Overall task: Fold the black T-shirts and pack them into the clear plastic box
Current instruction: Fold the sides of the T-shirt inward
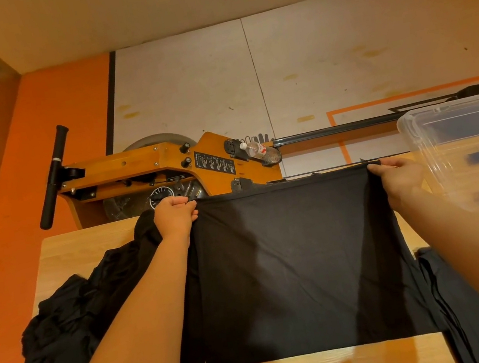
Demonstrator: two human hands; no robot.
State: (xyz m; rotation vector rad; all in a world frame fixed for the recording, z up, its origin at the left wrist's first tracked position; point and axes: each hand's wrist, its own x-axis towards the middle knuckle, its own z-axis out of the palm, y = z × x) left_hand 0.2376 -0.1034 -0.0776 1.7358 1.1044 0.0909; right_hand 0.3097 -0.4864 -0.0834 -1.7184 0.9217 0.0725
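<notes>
A black T-shirt (300, 266) lies spread flat across the middle of the wooden table (84, 248). My left hand (174, 216) pinches its far left corner and my right hand (399, 178) pinches its far right corner, both at the table's far edge. A heap of crumpled black T-shirts (74, 320) sits to the left, partly under my left forearm. More black cloth (461, 302) hangs at the near right. The clear plastic box (463, 144) stands at the far right of the table, with a dark shape showing through it.
Behind the table stands a wooden rowing machine (141, 169) with a black handle bar (55, 177) and a plastic water bottle (260, 151) on it. An orange wall runs along the left. Bare wood shows along the table's front edge.
</notes>
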